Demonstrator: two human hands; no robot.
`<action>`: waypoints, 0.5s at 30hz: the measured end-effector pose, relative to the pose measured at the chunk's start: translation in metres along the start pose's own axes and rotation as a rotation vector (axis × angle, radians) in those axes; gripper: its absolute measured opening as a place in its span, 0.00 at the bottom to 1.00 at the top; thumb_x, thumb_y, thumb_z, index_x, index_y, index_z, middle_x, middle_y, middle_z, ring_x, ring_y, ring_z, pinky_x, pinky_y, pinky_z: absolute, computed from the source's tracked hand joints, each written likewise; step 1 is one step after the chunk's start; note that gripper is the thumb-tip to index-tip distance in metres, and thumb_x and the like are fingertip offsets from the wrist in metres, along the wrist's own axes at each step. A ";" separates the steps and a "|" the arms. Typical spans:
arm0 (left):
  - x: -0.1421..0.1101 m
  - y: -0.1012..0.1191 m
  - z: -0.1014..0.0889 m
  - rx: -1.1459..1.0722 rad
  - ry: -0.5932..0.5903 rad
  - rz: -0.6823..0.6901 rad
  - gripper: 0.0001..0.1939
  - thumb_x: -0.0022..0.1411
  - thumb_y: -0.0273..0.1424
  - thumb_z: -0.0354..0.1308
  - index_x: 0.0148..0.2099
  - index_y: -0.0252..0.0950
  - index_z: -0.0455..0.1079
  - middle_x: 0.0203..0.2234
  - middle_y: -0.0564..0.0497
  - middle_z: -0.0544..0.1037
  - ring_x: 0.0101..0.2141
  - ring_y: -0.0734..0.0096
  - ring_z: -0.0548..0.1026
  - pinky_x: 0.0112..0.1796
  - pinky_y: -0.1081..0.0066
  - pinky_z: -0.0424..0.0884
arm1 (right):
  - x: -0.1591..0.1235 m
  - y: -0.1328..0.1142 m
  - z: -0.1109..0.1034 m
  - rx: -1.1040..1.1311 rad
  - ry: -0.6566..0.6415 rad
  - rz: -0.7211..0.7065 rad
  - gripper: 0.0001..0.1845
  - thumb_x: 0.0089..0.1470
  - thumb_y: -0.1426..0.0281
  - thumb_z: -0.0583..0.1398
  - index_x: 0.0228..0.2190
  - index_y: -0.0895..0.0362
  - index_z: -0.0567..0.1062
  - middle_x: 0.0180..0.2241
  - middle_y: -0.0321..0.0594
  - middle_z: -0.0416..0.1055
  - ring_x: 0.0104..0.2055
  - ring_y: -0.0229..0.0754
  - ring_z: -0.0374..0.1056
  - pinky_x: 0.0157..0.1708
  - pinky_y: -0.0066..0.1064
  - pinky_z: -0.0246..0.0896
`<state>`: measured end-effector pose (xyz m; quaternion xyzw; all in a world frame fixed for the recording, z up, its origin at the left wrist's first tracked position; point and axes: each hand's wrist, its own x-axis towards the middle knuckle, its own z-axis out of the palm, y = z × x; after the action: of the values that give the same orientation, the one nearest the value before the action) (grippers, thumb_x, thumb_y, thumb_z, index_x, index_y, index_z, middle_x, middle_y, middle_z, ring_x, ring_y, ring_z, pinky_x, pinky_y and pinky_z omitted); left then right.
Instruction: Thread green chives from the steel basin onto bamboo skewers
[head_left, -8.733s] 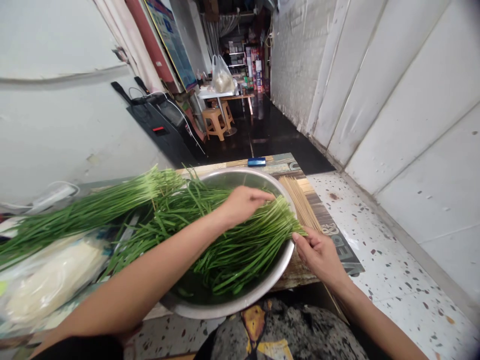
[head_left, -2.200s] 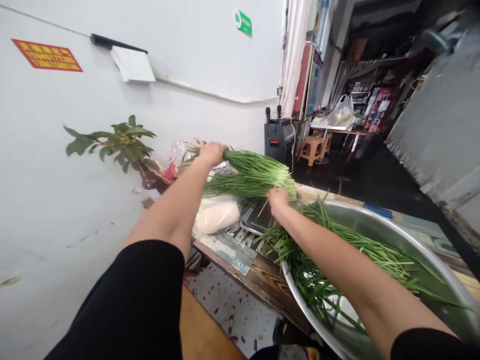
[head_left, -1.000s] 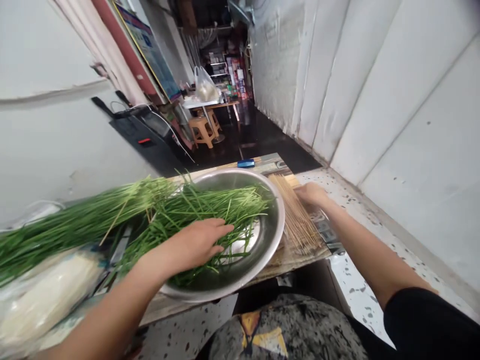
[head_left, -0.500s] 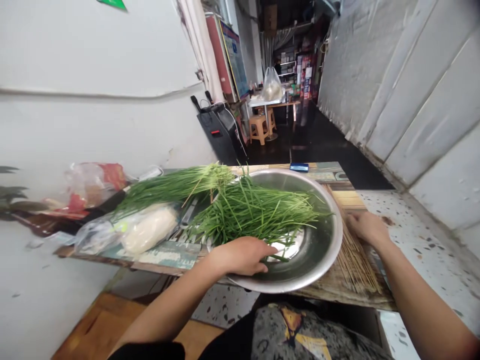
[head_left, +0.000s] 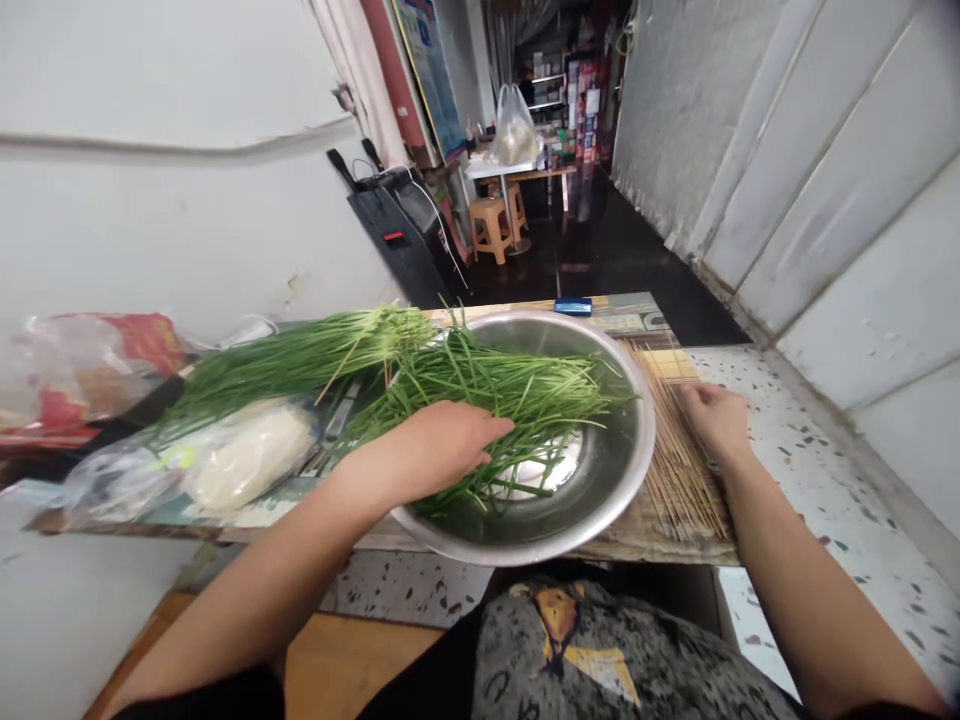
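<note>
A wide steel basin (head_left: pixel 637 470) holds a heap of green garlic chives (head_left: pixel 517 385). My left hand (head_left: pixel 442 450) lies over the near left of the heap, fingers stretched to the right and nothing visibly gripped. Some stems run under it, where its lower fingers are partly hidden. To the right of the basin, thin bamboo skewers (head_left: pixel 679 460) are spread on the table. My right hand (head_left: pixel 716 420) is closed at their right side, fingers curled in; what they hold, if anything, is hidden.
A second bunch of chives (head_left: pixel 292 355) lies left of the basin, behind a clear bag with a pale lump (head_left: pixel 251 455). A blue object (head_left: pixel 573 306) sits on the wooden table's (head_left: pixel 622 545) far edge. A black speaker-like case (head_left: pixel 405 235) leans by the wall.
My left hand has moved from the basin's near inside up and left onto the chives. My right hand stays closed by the skewers. The view has shifted, so most things appear further left.
</note>
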<state>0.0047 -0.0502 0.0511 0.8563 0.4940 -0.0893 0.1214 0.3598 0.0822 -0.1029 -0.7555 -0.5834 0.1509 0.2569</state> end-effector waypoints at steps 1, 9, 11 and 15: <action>0.009 0.002 -0.003 0.019 -0.027 0.003 0.20 0.61 0.29 0.52 0.56 0.40 0.65 0.45 0.45 0.76 0.44 0.60 0.74 0.45 0.64 0.67 | 0.000 0.002 0.001 0.065 0.011 0.012 0.20 0.51 0.61 0.50 0.38 0.58 0.76 0.33 0.47 0.76 0.35 0.45 0.70 0.35 0.32 0.62; 0.081 0.009 0.011 0.123 0.023 -0.086 0.18 0.61 0.31 0.50 0.52 0.37 0.69 0.45 0.43 0.75 0.46 0.57 0.73 0.44 0.63 0.68 | -0.005 -0.005 -0.004 0.556 0.050 0.084 0.22 0.52 0.60 0.49 0.44 0.60 0.67 0.27 0.41 0.71 0.13 0.31 0.50 0.13 0.27 0.47; 0.082 0.013 0.013 0.134 0.026 -0.108 0.18 0.61 0.32 0.50 0.52 0.38 0.70 0.45 0.44 0.76 0.45 0.56 0.73 0.43 0.63 0.68 | -0.009 -0.009 -0.010 0.664 0.061 0.042 0.21 0.54 0.57 0.48 0.43 0.58 0.67 0.24 0.36 0.68 0.13 0.29 0.47 0.13 0.25 0.44; 0.078 0.016 0.018 0.118 -0.018 -0.132 0.18 0.61 0.34 0.51 0.52 0.39 0.70 0.47 0.45 0.75 0.46 0.56 0.73 0.43 0.64 0.68 | -0.024 -0.025 -0.023 0.917 -0.058 -0.110 0.23 0.54 0.55 0.52 0.47 0.54 0.64 0.19 0.29 0.64 0.13 0.29 0.49 0.13 0.23 0.43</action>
<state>0.0567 0.0006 0.0144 0.8268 0.5420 -0.1334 0.0690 0.3453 0.0594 -0.0712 -0.5272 -0.5026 0.4005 0.5560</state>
